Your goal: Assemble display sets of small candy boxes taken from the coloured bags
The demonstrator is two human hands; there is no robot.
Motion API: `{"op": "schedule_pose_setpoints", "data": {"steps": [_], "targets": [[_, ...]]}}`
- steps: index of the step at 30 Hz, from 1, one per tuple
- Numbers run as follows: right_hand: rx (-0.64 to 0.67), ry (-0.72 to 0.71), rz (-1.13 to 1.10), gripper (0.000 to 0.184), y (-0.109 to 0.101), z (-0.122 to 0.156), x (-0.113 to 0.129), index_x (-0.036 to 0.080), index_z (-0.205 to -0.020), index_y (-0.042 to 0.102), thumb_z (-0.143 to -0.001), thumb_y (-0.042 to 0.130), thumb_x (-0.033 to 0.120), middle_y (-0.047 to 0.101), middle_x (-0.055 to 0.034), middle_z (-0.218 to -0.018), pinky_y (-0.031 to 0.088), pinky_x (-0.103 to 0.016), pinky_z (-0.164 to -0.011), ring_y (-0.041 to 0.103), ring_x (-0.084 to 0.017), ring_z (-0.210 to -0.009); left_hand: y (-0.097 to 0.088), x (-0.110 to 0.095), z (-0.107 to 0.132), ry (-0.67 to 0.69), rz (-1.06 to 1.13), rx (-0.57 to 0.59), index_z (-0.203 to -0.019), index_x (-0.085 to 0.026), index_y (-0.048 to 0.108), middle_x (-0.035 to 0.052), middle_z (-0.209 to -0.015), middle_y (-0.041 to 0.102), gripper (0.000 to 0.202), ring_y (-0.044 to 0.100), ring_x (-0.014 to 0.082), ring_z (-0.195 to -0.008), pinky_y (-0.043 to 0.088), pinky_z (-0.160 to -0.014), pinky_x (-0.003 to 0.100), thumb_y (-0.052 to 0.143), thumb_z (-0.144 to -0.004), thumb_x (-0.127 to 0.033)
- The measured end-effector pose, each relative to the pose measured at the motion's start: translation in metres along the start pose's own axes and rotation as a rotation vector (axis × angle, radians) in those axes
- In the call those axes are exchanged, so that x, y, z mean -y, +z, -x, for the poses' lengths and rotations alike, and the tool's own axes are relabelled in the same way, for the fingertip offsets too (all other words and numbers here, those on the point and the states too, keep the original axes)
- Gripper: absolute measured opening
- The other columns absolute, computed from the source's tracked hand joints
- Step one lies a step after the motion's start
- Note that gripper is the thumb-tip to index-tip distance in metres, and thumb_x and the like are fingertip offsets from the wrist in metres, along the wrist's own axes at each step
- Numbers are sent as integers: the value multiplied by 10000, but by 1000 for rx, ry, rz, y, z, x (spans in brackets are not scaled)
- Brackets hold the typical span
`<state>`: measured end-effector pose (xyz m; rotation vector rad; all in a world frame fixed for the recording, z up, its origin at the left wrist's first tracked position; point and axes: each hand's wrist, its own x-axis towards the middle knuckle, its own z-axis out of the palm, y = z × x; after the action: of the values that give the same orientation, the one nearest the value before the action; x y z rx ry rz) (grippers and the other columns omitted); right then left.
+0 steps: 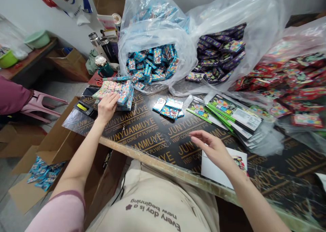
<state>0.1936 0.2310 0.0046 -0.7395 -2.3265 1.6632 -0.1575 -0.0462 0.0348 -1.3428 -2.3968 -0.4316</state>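
Note:
My left hand [108,107] is at the left end of the table, its fingers bent over the near edge of a colourful flat packet [112,88]. That packet lies on a stack of similar blue-edged packets [129,101]. My right hand [209,145] hovers over the table's front part with its fingers loosely stretched and nothing in them. Partly under it lies a white card [211,165] with a printed picture at its right. Between the hands sit several small blue packets [170,108]. Green-and-black printed cards [234,114] in clear sleeves are fanned out to the right.
Clear plastic bags along the back hold blue packets [152,62], purple packets [221,52] and red packets [287,79]. A black tape dispenser [85,108] and a lidded cup [104,67] are at the left. Below stands an open cardboard box [54,145]. Another person's sleeve [12,94] shows far left.

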Motion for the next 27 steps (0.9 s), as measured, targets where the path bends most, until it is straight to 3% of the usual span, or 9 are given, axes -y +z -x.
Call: {"op": "schedule_pose_setpoints", "data": {"steps": [4,7,11,13,15,18,20,24,27], "targets": [[19,-32,58,307,2,-1,1,205,-911,666,-823,585,488,724,-70,-861,540,-364,-739,670,-221,-771,11,-6,5,1,-49,156,-1384,-93,477,183,-1429,494,534,384,332,-1384,258,-1149,546,470,-876,-259],[-41,-116,186,245,3,-16,-4,201,-947,660,-844,559,398,716,-73,-931,524,-376,-781,663,-225,-840,12,-25,12,-22,-35,107,-1465,-78,337,232,-1530,312,674,253,379,-1438,164,-1155,609,525,-878,-350],[-173,-206,566,256,-5,-46,-15,184,-1050,659,-855,554,313,653,-141,-1159,447,-460,-927,575,-293,-1105,23,-75,15,-16,109,-77,-1472,-180,338,189,-1553,289,647,264,347,-1441,208,-1158,579,554,-886,-350],[-240,-168,831,354,-17,-59,-22,156,-1186,613,-859,549,275,549,-195,-1339,370,-528,-982,456,-354,-1250,37,-104,17,70,217,-18,-1424,-223,418,161,-1526,357,560,326,325,-1419,277,-1141,555,553,-891,-327],[-208,-157,1055,462,-31,-67,-27,127,-1322,514,-876,515,246,497,-214,-1402,293,-567,-1010,378,-379,-1307,55,-131,18,202,304,156,-1355,-224,503,161,-1495,410,480,373,324,-1394,318,-1120,560,560,-891,-334],[-3,-224,1219,529,-47,-76,-31,76,-1419,391,-908,435,206,633,-219,-1228,300,-496,-981,432,-346,-1250,83,-161,14,358,384,410,-1285,-198,568,180,-1453,464,430,408,319,-1373,324,-1116,566,574,-888,-363],[79,-240,1252,525,-50,-82,-31,27,-1412,392,-904,407,156,702,-220,-1047,329,-433,-928,515,-322,-1143,98,-173,6,373,416,498,-1281,-180,569,193,-1465,444,451,398,315,-1380,320,-1121,553,597,-876,-377],[73,-216,1252,415,-50,-92,-29,-38,-1203,585,-846,395,50,721,-204,-771,351,-413,-887,621,-273,-805,109,-186,-10,267,469,556,-1281,-131,561,232,-1459,432,514,406,332,-1371,336,-1119,527,665,-828,-349],[4,-213,1248,356,-55,-88,-26,9,-986,683,-840,359,35,712,-213,-741,342,-469,-929,626,-274,-712,102,-200,-12,152,621,520,-1294,-110,549,234,-1413,490,532,453,332,-1339,348,-1116,518,656,-831,-350]]}}
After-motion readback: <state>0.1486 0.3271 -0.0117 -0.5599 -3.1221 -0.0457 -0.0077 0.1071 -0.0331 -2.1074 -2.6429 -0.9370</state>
